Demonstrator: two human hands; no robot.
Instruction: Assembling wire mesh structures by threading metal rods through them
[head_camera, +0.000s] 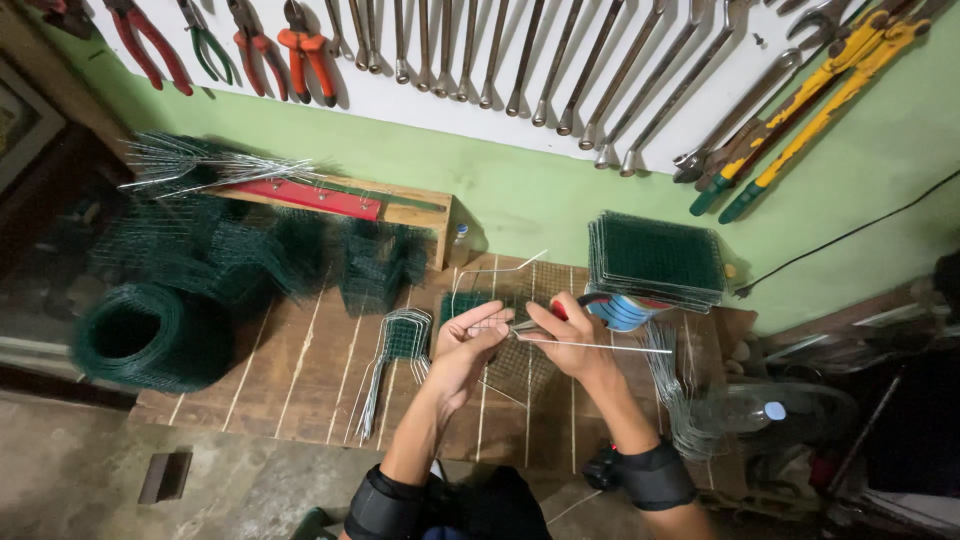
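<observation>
I have a single view, from the camera on my head. It looks steeply down and forward from close above the wooden table (300, 370), reaching as far as the tool wall (560, 70) behind it.

Counts, head view: 2 hands, left hand (462, 345) and right hand (566, 335). 1 roll of green wire mesh (140, 338). 1 stack of cut mesh panels (655, 258). 2 yellow-handled bolt cutters (815, 100) on the wall. 4 pliers/cutters (230, 45) top left: 3 with red or orange handles, 1 green. 1 small bottle (459, 244). Row of wrenches (520, 60): too many overlap to count exactly.
</observation>
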